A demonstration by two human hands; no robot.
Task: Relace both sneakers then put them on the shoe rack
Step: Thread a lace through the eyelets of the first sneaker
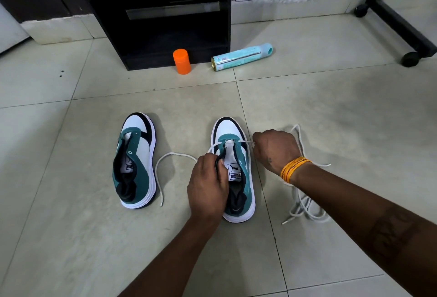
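Note:
Two teal, white and black sneakers stand on the tiled floor with toes pointing away. The left sneaker (136, 161) has no lace in it. A white lace (173, 154) runs through the lowest eyelets of the right sneaker (236, 169); one end curves over the floor between the shoes. My left hand (208, 187) grips the left side of the right sneaker's opening. My right hand (275, 150) pinches the lace's other end just right of the eyelets. A second white lace (305, 206) lies bunched on the floor under my right forearm.
A black shelf unit (165, 12) stands at the back. In front of it are an upright orange container (181, 61) and a teal spray can (241, 57) lying on its side. A black wheeled frame (402, 24) stands at the far right.

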